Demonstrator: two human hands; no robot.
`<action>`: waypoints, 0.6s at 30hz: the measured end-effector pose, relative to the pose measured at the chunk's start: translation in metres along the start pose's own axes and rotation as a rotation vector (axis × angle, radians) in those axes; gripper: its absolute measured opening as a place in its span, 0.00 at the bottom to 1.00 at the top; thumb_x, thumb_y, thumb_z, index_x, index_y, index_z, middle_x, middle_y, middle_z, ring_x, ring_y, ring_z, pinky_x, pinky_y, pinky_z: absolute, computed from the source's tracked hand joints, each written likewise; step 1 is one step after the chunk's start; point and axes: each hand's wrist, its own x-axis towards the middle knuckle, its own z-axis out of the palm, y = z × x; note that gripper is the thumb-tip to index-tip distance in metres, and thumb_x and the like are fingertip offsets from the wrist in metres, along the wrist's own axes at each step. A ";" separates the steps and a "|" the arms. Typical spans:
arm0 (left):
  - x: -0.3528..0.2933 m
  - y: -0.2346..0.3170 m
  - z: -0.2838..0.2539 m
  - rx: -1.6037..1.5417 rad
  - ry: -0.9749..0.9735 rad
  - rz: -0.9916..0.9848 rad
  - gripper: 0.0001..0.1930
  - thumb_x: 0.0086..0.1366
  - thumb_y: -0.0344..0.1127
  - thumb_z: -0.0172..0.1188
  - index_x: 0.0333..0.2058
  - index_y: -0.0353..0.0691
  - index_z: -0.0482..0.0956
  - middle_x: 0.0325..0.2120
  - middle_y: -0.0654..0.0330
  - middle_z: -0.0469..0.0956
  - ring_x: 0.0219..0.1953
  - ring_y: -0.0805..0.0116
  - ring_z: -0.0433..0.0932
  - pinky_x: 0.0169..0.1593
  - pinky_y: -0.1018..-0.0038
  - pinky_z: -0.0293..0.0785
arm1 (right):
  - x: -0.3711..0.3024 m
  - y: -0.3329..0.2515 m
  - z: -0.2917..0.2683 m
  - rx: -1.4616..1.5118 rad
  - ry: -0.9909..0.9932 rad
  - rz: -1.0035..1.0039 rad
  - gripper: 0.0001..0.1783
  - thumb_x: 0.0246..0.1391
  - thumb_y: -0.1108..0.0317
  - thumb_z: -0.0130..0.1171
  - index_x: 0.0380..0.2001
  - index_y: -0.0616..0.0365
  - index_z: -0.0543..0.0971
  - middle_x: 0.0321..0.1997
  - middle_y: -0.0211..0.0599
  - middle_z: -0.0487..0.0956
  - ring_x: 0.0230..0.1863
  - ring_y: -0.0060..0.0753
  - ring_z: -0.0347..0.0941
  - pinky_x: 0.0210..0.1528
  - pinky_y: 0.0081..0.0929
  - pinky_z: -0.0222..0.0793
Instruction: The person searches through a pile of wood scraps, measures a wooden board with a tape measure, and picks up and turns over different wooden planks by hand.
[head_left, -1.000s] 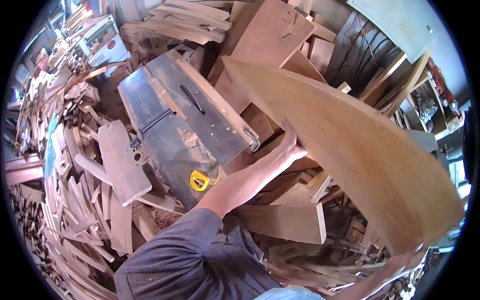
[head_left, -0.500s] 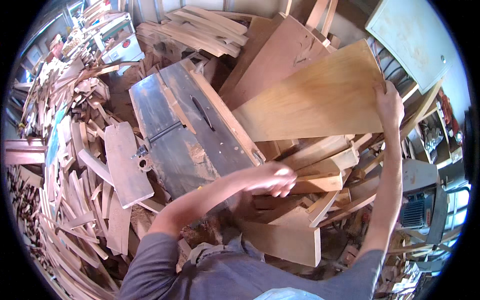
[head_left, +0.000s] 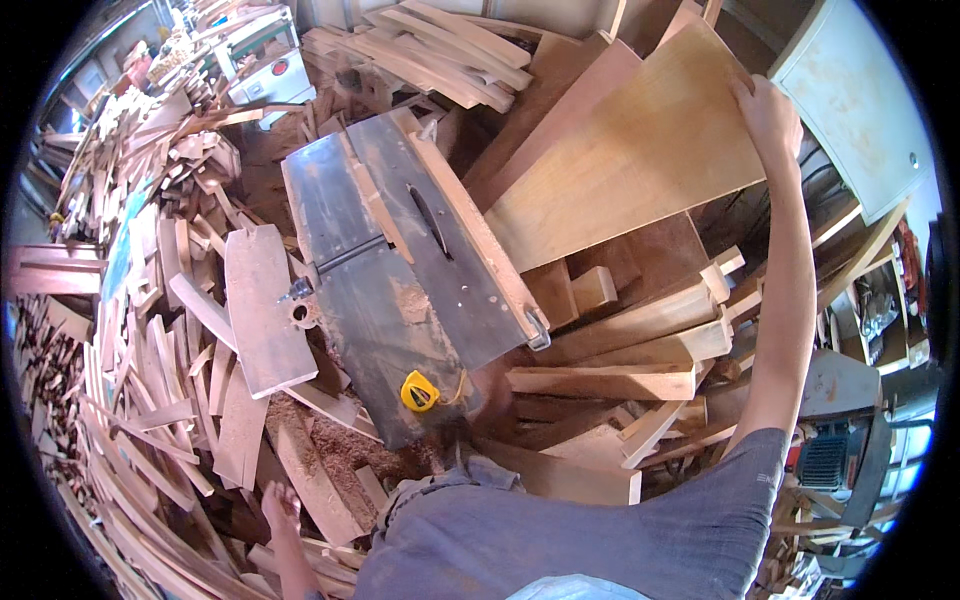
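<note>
My right hand (head_left: 770, 120) is closed on the upper right corner of a plywood sheet (head_left: 630, 150). The sheet tilts up to the right of a table saw (head_left: 370, 300), its lower left end close to the saw's edge. My left hand (head_left: 281, 508) is low at the left, beside loose boards, with its fingers loosely curled apart and nothing visible in them. On the near end of the saw table lies a yellow tape measure (head_left: 419, 391). The saw blade's slot (head_left: 431, 222) runs beside a wooden fence (head_left: 475, 235).
Wood offcuts (head_left: 170, 370) are heaped along the left. Thick boards (head_left: 610, 382) are stacked right of the saw. Another panel (head_left: 560, 120) leans behind the plywood. A pale metal cabinet (head_left: 850, 110) stands at the far right, above a motor (head_left: 825, 460).
My left hand has swung from over the boards by the saw down to the lower left, uncovering the tape measure. My right hand has raised the plywood's right end, exposing boards beneath.
</note>
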 end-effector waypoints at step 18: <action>-0.056 -0.075 0.025 0.810 -0.241 -0.229 0.08 0.66 0.36 0.55 0.27 0.44 0.73 0.23 0.60 0.76 0.19 0.69 0.72 0.22 0.75 0.70 | -0.103 0.010 0.206 0.110 0.481 -0.191 0.07 0.50 0.69 0.58 0.33 0.57 0.82 0.42 0.45 0.83 0.49 0.48 0.78 0.51 0.45 0.73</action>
